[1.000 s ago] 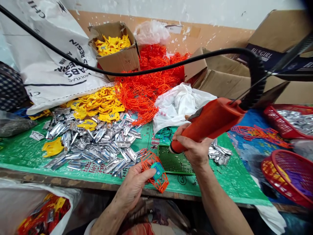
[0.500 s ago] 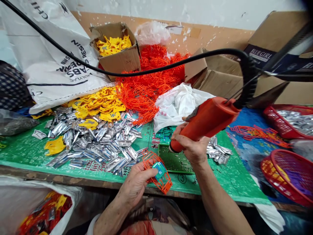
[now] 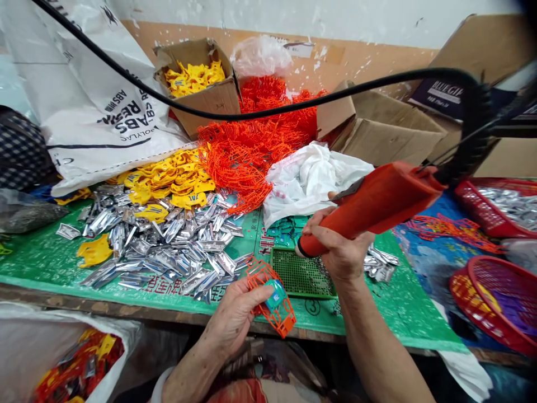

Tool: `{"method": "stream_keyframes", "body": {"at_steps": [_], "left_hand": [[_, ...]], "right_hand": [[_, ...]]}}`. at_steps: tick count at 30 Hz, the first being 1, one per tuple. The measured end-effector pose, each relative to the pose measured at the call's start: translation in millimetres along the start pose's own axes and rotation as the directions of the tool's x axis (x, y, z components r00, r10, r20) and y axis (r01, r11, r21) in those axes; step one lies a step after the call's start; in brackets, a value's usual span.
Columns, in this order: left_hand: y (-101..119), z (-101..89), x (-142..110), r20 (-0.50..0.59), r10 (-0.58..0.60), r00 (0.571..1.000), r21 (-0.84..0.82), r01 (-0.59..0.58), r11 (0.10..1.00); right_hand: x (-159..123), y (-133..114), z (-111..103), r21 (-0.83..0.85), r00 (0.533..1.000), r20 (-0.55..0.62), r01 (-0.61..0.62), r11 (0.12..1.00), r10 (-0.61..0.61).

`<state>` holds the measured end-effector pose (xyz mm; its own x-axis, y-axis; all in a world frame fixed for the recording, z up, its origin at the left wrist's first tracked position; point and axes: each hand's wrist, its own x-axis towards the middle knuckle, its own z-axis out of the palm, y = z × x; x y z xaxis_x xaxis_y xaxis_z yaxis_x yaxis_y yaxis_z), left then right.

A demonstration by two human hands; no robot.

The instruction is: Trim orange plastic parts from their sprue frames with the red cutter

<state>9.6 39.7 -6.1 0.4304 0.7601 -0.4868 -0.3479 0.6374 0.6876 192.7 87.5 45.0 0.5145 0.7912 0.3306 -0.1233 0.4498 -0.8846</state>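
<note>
My left hand (image 3: 232,316) pinches a small orange plastic frame (image 3: 272,294) with a teal piece (image 3: 274,294) set in it, at the table's near edge. My right hand (image 3: 342,252) is wrapped round the front of an orange powered screwdriver (image 3: 373,204), whose tip points down-left over a green perforated tray (image 3: 300,274). A black cable (image 3: 235,115) runs from the tool's rear across the view. A heap of silver foil pieces (image 3: 168,246) lies left of the frame.
Yellow plastic parts (image 3: 168,179) and a pile of orange frames (image 3: 255,134) lie further back. A cardboard box (image 3: 201,84) holds more yellow parts. White bags (image 3: 310,173), red baskets (image 3: 499,302) at right, a green mat (image 3: 42,257).
The screwdriver's rear end and cable have swung right and the tool lies flatter. The left hand tilted the frame slightly; both hands stay in nearly the same place.
</note>
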Motion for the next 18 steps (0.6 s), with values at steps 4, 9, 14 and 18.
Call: {"method": "stream_keyframes", "body": {"at_steps": [4,9,14,18], "left_hand": [[1.5,1.9,0.9,0.021,-0.001,1.0,0.019,0.001,1.0],[0.1,1.9,3.0,-0.023,-0.01,1.0,0.018,0.01,1.0],[1.5,2.1,1.4,-0.011,-0.017,1.0,0.012,0.017,1.0],[2.9,3.8,0.2,-0.015,-0.015,1.0,0.019,0.015,1.0]], "right_hand": [[2.1,7.7,-2.4,-0.044,0.996,-0.015,0.09,0.995,-0.091],[1.9,10.9,-1.7,-0.086,0.996,-0.027,0.08,0.993,-0.083],[0.0,11.3,0.3,-0.073,0.999,-0.033,0.03,0.997,-0.032],[-0.1,12.9,-0.4,-0.035,0.999,-0.001,0.036,0.999,-0.036]]}}
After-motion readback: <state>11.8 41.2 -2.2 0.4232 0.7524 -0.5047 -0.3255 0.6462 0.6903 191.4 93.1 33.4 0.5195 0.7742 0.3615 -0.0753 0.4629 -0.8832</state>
